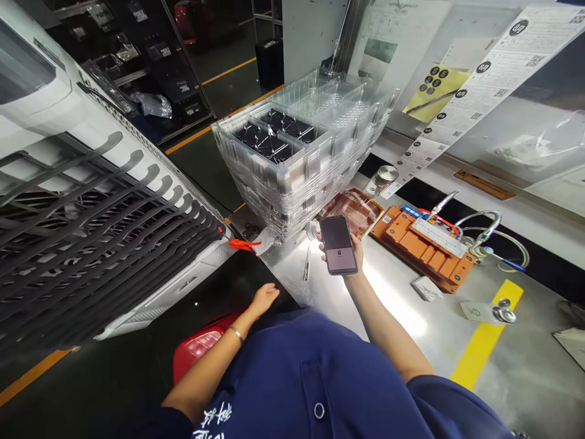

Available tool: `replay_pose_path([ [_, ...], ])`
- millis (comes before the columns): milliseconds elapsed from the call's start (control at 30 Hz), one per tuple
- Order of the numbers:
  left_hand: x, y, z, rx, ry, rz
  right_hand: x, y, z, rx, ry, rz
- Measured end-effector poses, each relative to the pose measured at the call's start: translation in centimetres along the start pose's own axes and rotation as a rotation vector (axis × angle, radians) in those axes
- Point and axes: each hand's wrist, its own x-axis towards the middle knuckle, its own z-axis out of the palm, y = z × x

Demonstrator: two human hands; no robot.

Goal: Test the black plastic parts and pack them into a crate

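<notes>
A smartphone [338, 241] with a mostly dark screen and a pale lower part is held upright in my right hand [357, 259], above the metal bench. My fingers wrap round its edges from behind. Nothing shows in my left hand [265, 299], which hangs in front of my body left of the bench edge, fingers loosely bent and the thumb a little apart. Tweezers [306, 263] lie on the bench left of the phone. Behind it stands a stack of clear plastic trays [292, 177] in wrap, with dark parts [274, 135] in the top one.
An orange fixture [423, 244] with hoses sits on the bench [388, 299] at right, near a lidded glass bottle [491, 312]. Another metal-lidded jar [384, 178] stands behind. Orange-handled pliers [244, 245] lie at the bench's left corner. A white machine [183, 274] and red seat [201, 344] are left.
</notes>
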Motion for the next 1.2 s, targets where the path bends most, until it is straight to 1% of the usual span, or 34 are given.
replay_pose_path([
  [33,0.1,1.1,1.4,-0.038,-0.058,0.025,0.1,0.2,0.4,-0.005,0.000,-0.011],
  [67,0.1,2.4,3.1,-0.112,-0.151,0.064,0.1,0.3,0.8,-0.011,-0.002,-0.019],
  [133,0.0,5.3,6.4,-0.247,-0.290,0.214,0.1,0.5,1.5,-0.021,-0.002,-0.023],
  [167,-0.1,6.7,7.8,-0.274,-0.323,0.265,0.0,0.6,1.8,-0.022,0.001,-0.025],
  [233,-0.6,8.7,9.9,-0.268,-0.310,0.319,-0.2,0.5,2.3,-0.019,0.008,-0.022],
  [267,-0.8,9.3,10.6,-0.251,-0.290,0.330,-0.3,0.4,2.5,-0.016,0.009,-0.017],
  [333,-1.2,9.7,11.1,-0.218,-0.253,0.339,-0.6,0.2,2.6,-0.014,0.007,-0.011],
  [400,-1.3,9.7,11.1,-0.186,-0.256,0.339,-0.9,0.1,2.4,-0.012,-0.001,-0.020],
  [467,-1.3,9.6,10.8,-0.149,-0.306,0.341,-1.1,0.2,2.0,0.003,-0.012,-0.055],
  [533,-1.2,9.8,10.2,-0.119,-0.372,0.369,-1.2,0.4,1.3,0.036,-0.037,-0.079],
  [600,-1.0,10.3,9.3,-0.104,-0.390,0.414,-1.1,0.7,0.6,0.071,-0.061,-0.101],
  [733,-0.5,11.6,7.5,-0.109,-0.324,0.549,-0.8,1.0,0.1,0.080,-0.049,-0.137],
  [900,0.1,12.6,6.3,-0.104,-0.273,0.699,-0.6,0.8,1.0,0.017,0.018,-0.085],
  [967,0.4,12.8,6.1,-0.112,-0.261,0.716,-0.5,0.8,1.2,0.012,0.012,-0.078],
  [1100,1.1,12.5,5.7,-0.156,-0.251,0.713,-0.2,1.1,1.0,0.051,-0.071,-0.059],
  [1200,1.3,11.9,5.3,-0.171,-0.241,0.678,-0.1,1.4,0.8,0.070,-0.118,-0.064],
])
